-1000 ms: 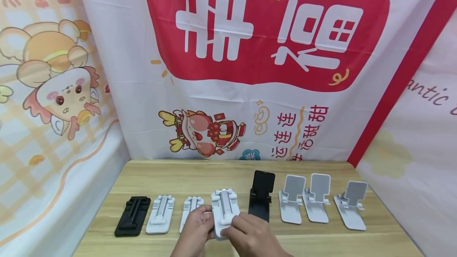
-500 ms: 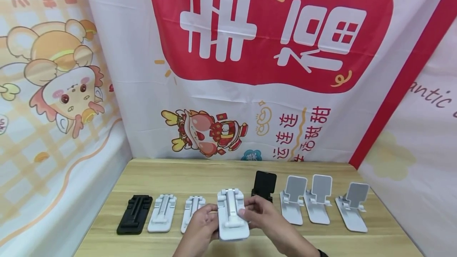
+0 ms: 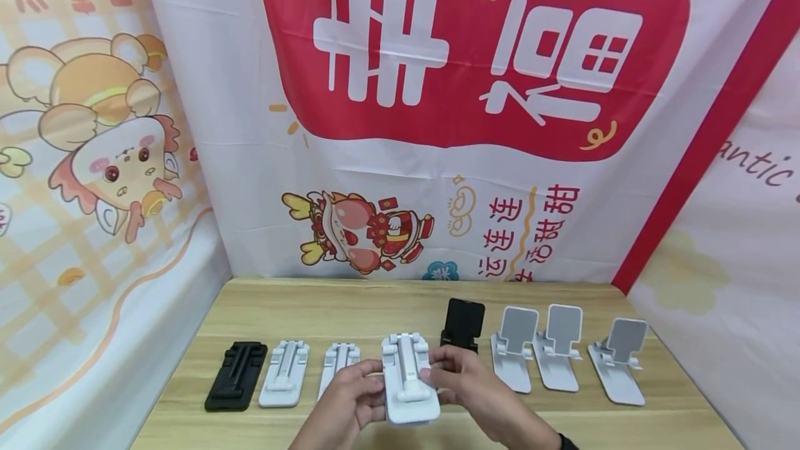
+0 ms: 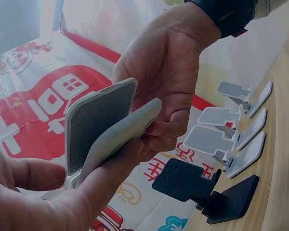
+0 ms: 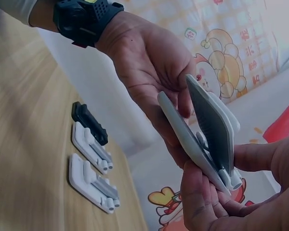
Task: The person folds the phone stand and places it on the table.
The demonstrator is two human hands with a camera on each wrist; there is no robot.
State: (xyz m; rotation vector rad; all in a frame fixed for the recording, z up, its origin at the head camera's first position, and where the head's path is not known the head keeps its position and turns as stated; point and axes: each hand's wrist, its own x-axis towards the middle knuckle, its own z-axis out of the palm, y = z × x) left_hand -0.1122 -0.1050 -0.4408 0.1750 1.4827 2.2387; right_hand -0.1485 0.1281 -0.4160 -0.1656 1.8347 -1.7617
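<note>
A white folding phone stand point(image 3: 409, 380) is held up above the table's middle in the head view. My left hand point(image 3: 350, 398) grips its left edge, and my right hand point(image 3: 469, 380) pinches its right side with the thumb on the front. In the left wrist view the stand's two plates point(image 4: 101, 127) are spread apart in a narrow V, hinged at the lower end. The right wrist view also shows this gap between the phone stand's plates point(image 5: 209, 130). Some fingertips are hidden behind the stand.
On the wooden table point(image 3: 300, 297), a black folded stand point(image 3: 236, 375) and white folded stands point(image 3: 284, 372) lie to the left. To the right stand a black unfolded stand point(image 3: 464, 325) and several white unfolded stands point(image 3: 556, 353). A printed cloth point(image 3: 375, 158) hangs behind.
My right hand has shifted from the held stand's lower front to its right edge. The stand has moved slightly right and turned to face the camera more squarely.
</note>
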